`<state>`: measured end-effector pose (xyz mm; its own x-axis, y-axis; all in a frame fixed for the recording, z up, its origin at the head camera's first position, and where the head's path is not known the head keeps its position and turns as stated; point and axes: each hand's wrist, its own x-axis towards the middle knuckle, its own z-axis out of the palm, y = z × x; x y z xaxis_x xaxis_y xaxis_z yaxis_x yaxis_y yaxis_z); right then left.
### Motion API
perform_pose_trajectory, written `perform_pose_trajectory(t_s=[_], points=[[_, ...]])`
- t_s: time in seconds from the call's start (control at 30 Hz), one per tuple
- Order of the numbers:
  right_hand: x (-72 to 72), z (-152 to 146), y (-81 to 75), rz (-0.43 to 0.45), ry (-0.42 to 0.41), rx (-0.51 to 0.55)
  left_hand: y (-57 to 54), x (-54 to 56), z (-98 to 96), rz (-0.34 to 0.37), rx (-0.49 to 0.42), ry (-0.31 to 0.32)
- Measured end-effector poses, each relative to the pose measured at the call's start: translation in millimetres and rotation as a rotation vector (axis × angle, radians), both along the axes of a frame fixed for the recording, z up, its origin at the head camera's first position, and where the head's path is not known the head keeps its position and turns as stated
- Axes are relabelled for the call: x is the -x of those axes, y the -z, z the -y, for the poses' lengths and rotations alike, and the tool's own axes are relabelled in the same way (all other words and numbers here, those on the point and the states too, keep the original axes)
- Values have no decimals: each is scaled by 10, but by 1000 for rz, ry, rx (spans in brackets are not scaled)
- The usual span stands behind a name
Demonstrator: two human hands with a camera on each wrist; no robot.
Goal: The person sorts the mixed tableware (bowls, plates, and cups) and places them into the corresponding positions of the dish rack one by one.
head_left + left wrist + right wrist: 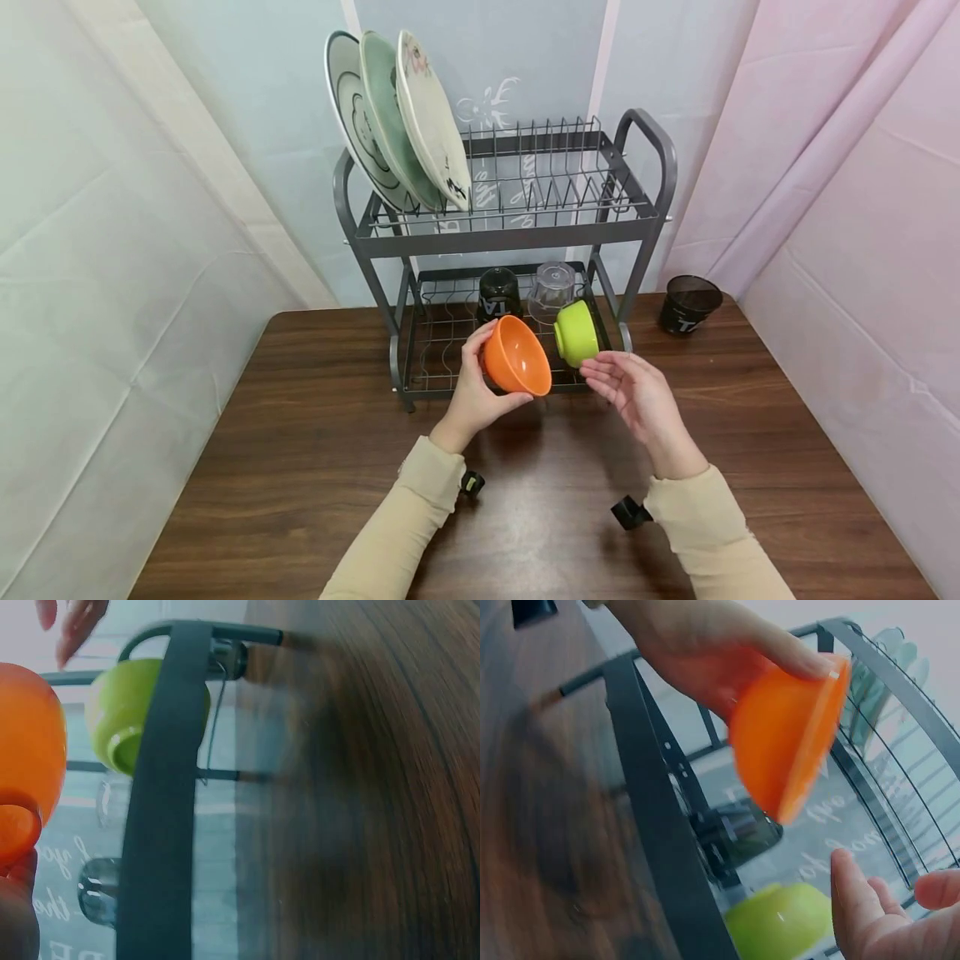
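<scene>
My left hand (pixel 477 402) holds an orange bowl (pixel 519 357) by its rim and outer side, thumb along the front edge. The bowl is tilted, its mouth facing right and toward me, in front of the lower rack. On the right of that rack, a lime green bowl (pixel 577 335) stands on its side with its base to the left. My right hand (pixel 636 395) is beside the green bowl, fingers extended and apart from the orange one. In the right wrist view, the fingers (pixel 866 907) of that hand overlap the space next to the green bowl (pixel 780 922).
A two-tier dark dish rack (pixel 502 242) stands at the back of the wooden table (pixel 315 467). Several plates (pixel 438 125) lean in its upper left. A black cup (pixel 498 293) and a clear cup (pixel 553 287) sit below. Another dark cup (pixel 688 303) stands right of the rack.
</scene>
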<state>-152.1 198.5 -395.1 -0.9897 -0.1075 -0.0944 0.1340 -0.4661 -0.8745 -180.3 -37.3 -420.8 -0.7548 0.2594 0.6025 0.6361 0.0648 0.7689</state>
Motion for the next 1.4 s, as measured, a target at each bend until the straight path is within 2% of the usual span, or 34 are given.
perform_pose_trajectory(t_s=[0.17, 0.33, 0.47, 0.6, 0.7, 0.8, 0.9, 1.0, 1.1, 1.23, 1.4], points=[[64, -153, -36, -39, 116, -33, 64, 52, 10, 21, 52, -46], [166, -232, -54, -37, 349, -132, 127, 95, 17, 85, 71, -50], [287, -232, -63, -20, 515, -250, 147, 111, 33, 124, 82, -53], [437, -229, -106, -55, 592, -398, 138, 119, 42, 138, 98, -55], [586, -238, -172, -133, 608, -533, 118, 125, 37, 148, 107, -57], [750, -235, -239, -231, 569, -592, 102, 134, 28, 164, 117, -66], [854, -212, -281, -299, 513, -545, 107, 154, 17, 179, 131, -75], [871, -174, -323, -341, 485, -468, 129, 185, 3, 195, 139, -79], [847, -142, -377, -361, 475, -410, 219, 276, -15, 210, 136, -84], [830, -112, -425, -349, 468, -418, 349, 420, -32, 201, 152, -102], [832, -86, -432, -324, 483, -486, 386, 548, -26, 168, 221, -131]])
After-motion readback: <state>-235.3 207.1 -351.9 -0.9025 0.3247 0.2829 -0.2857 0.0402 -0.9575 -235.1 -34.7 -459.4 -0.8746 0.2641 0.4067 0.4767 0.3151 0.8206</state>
